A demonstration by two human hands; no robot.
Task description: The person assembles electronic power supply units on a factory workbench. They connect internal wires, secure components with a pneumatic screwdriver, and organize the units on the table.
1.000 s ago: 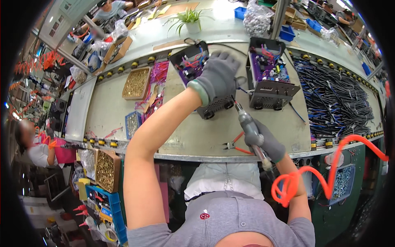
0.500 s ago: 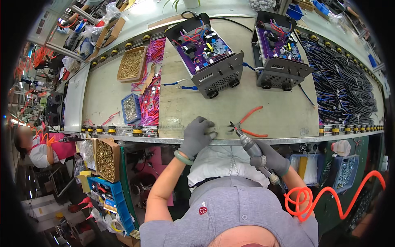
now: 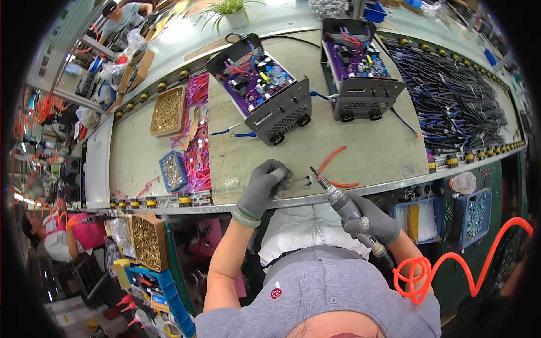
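Note:
My right hand (image 3: pixel 375 222), in a grey glove, is wrapped round a pneumatic screwdriver (image 3: pixel 345 205) whose tip points up and left over the bench edge. A coiled orange air hose (image 3: pixel 445 260) trails from its rear. Just past the tip lie pliers with red handles (image 3: pixel 331 159), partly covered by the tool. My left hand (image 3: pixel 265 186), also gloved, hovers above the front edge of the bench with fingers curled in against the thumb; anything between them is hidden. Farther back stand two open black metal housings, a left one (image 3: pixel 290 112) and a right one (image 3: pixel 367 93), with circuit boards inside.
To the left sit a box of brass-coloured parts (image 3: pixel 168 111), a blue bin of silver parts (image 3: pixel 173 170) and pink-red wires (image 3: pixel 197 160). Black cables (image 3: pixel 451 101) are heaped at the right. A potted plant (image 3: pixel 236 18) stands at the back. Another person (image 3: pixel 121 23) is at the far left.
My left hand's fingers have curled in closer together. The view has shifted, so the housings and bench appear farther left. My right hand keeps the screwdriver in its grip.

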